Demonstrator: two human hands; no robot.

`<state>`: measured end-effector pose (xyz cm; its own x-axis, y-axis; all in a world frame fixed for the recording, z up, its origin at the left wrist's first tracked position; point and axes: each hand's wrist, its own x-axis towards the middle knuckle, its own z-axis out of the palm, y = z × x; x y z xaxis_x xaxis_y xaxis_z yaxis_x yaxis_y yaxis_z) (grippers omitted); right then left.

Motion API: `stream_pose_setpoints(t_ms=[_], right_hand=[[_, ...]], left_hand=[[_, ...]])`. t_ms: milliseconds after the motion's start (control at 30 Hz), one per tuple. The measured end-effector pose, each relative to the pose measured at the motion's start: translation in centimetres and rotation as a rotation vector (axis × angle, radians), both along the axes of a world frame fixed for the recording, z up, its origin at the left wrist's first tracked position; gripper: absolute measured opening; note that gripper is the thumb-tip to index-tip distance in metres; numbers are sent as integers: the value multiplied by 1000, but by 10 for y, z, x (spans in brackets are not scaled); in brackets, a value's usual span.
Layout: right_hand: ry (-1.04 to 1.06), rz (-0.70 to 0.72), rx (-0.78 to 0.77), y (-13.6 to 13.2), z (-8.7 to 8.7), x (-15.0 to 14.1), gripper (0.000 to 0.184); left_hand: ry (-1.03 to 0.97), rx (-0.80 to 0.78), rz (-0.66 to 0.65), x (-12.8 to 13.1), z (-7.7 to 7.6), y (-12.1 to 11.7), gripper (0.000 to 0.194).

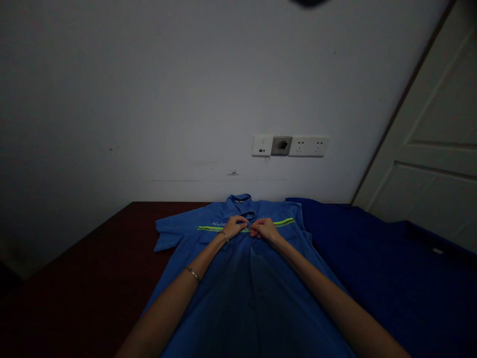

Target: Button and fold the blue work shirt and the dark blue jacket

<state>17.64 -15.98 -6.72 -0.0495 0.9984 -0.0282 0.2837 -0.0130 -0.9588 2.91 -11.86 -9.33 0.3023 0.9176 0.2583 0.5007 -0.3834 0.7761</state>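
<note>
A blue short-sleeved work shirt (pixel 231 278) with a yellow-green stripe across the chest lies front up, its collar towards the wall. My left hand (pixel 235 226), with bracelets on that arm, pinches the shirt's front edge just below the collar. Close beside it, my right hand (pixel 264 228) has its fingers closed on the other side of the front opening. Both hands meet at the stripe near the placket. Whatever small part lies between the fingertips, perhaps a button, is too small and dark to make out.
Under the shirt is a dark red tabletop (pixel 93 268). Dark blue cloth (pixel 376 283) covers the right side. Behind stands a pale wall (pixel 167 99) with a row of sockets (pixel 305 146), and a white panelled door (pixel 432 139) is at the right.
</note>
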Motion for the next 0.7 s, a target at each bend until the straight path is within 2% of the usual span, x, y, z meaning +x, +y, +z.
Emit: stream_pose_setpoints(t_ms=[100,200,600,700], right_hand=[[52,-18,-37,-2,3,-1,18],[95,-15,-54,-4,5,-1,17],[129,-28,-43,-6,9,-4,20],[111,-36,-31,-6,9,-5,20]], left_hand=[[-116,-27,-77,-3,3,0,15],[-158,-23,-80,-2,5,0,14],[-128,84,54,6,-1,2,9],[-107,67,68,7,-3,4,10]])
